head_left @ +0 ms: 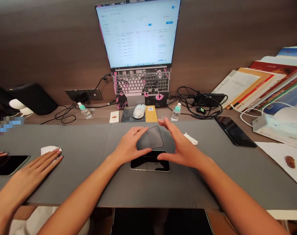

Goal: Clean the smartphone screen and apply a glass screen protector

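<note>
Phone (149, 165): flat on grey mat (114, 189), near side of dark panel (152, 137); left hand (127, 145): at panel's left edge, grip indeterminate; right hand (181, 148): open, fingers spread near phone's right end

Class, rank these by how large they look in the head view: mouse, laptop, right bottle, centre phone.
1. Laptop
2. Centre phone
3. Mouse and right bottle: too alike to rank.

The lone head view looks forward and down from above the near edge of the worktop (99, 116), close in, taking in that edge and the laptop (141, 52) by the far edge.
</note>
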Motion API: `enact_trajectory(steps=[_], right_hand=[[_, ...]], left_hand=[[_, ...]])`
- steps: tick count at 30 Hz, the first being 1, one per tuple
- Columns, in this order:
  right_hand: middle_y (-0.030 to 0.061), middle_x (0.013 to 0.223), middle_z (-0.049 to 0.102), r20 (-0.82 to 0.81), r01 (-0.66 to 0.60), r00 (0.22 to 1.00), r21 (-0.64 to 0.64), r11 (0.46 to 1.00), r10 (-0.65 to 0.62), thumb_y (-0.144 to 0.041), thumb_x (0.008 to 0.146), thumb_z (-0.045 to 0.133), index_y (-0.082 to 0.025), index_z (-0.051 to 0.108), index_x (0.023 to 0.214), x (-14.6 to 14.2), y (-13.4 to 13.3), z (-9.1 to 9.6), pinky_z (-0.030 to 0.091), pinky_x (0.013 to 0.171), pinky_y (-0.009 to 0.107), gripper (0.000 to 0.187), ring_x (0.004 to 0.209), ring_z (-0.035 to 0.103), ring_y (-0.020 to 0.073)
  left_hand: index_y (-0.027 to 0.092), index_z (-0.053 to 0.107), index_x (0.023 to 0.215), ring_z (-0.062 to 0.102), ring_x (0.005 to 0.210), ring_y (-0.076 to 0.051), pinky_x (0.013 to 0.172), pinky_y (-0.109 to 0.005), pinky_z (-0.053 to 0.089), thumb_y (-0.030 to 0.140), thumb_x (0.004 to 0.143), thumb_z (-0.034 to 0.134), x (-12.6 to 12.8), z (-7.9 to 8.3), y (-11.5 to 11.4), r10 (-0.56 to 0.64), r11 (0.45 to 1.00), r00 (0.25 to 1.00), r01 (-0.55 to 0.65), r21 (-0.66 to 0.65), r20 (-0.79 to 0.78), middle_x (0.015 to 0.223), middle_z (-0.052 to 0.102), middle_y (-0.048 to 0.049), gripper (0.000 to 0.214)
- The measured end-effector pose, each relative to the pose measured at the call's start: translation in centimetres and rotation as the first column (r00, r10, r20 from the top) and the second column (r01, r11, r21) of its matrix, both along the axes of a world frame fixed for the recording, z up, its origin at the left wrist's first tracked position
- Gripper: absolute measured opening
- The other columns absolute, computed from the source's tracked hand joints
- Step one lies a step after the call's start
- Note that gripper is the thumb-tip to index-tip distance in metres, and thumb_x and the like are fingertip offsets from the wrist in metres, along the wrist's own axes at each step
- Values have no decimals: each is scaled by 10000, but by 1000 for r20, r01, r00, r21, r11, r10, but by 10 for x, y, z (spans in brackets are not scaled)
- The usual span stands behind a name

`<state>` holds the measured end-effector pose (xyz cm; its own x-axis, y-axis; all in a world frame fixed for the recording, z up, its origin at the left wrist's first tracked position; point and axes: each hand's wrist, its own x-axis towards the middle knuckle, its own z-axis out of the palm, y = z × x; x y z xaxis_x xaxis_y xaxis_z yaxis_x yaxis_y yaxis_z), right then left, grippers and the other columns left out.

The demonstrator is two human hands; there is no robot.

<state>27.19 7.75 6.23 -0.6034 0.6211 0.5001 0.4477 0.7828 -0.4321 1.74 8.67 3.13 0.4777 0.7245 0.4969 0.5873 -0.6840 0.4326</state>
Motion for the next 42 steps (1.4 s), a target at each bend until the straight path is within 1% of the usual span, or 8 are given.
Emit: enact_trajectory(steps=[4, 8, 11, 16, 20, 25, 31, 42], right_hand=[[154, 1675, 222, 22, -15, 1000, -104, 994, 17, -594, 777, 768, -326, -82, 1618, -6, 1, -15, 363, 1178, 566, 1226, 1498, 322, 350], [129, 1553, 462, 31, 8, 1000, -178, 984, -3, -477, 862, 727, -328, 47, 1622, -11, 3, -23, 427, 1133, 531, 1031, 1408, 474, 312], [109, 1432, 579, 29, 40, 999, -180, 983, -35, -405, 896, 684, -326, 156, 1605, -11, 4, -21, 465, 1090, 514, 888, 1314, 563, 294], [116, 1361, 595, 63, 107, 993, -154, 982, -98, -397, 897, 659, -308, 286, 1560, -3, 1, -9, 478, 1065, 512, 767, 1259, 592, 301], [109, 1319, 614, 162, 209, 970, -155, 966, -184, -420, 912, 640, -311, 280, 1559, 12, -17, -11, 517, 1015, 489, 749, 1206, 624, 294], [113, 1354, 599, 236, 154, 965, -143, 978, -117, -423, 928, 617, -317, 315, 1537, 17, -35, -28, 542, 987, 449, 688, 1223, 616, 283], [130, 1375, 580, 287, 134, 952, -72, 988, -108, -426, 936, 605, -299, 339, 1526, 8, -33, -36, 536, 1006, 459, 659, 1225, 614, 292], [133, 1336, 616, 307, 129, 946, -75, 989, -100, -504, 921, 606, -285, 410, 1507, 8, -30, -41, 553, 966, 467, 656, 1187, 628, 316]], left_hand=[[254, 507, 1319, 609, 1195, -280, 1057, -497, 500, 399, 761, 821, 0, 5, -5, -53, 990, 956, 88, -112, 288, 1285, 592, -98, 656], [241, 483, 1284, 602, 1244, -279, 1128, -492, 459, 425, 758, 810, 1, 2, -9, -140, 930, 861, 284, -234, 489, 1314, 574, -113, 646], [236, 466, 1293, 583, 1281, -272, 1155, -481, 437, 464, 771, 790, 1, -2, -7, -131, 896, 850, 321, -306, 510, 1348, 575, -123, 655], [256, 403, 1446, 484, 1383, -322, 1202, -537, 345, 530, 676, 859, -16, 3, -4, -65, 916, 919, 209, -341, 388, 1442, 534, -136, 936], [309, 319, 1536, 414, 1430, -343, 1198, -571, 324, 513, 657, 883, -44, 9, -23, 7, 921, 983, 66, -383, 186, 1516, 478, -115, 1064], [314, 384, 1502, 434, 1391, -321, 1173, -538, 370, 548, 700, 851, -64, -2, -49, 31, 908, 999, -21, -419, 18, 1502, 475, -93, 956], [273, 509, 1427, 480, 1301, -309, 1128, -488, 417, 602, 700, 831, -62, -12, -43, -34, 917, 993, -13, -399, -110, 1378, 560, -90, 860], [283, 587, 1364, 521, 1217, -285, 1076, -450, 442, 568, 772, 785, -64, -14, -41, -24, 942, 990, -24, -336, -137, 1282, 600, -71, 686]])
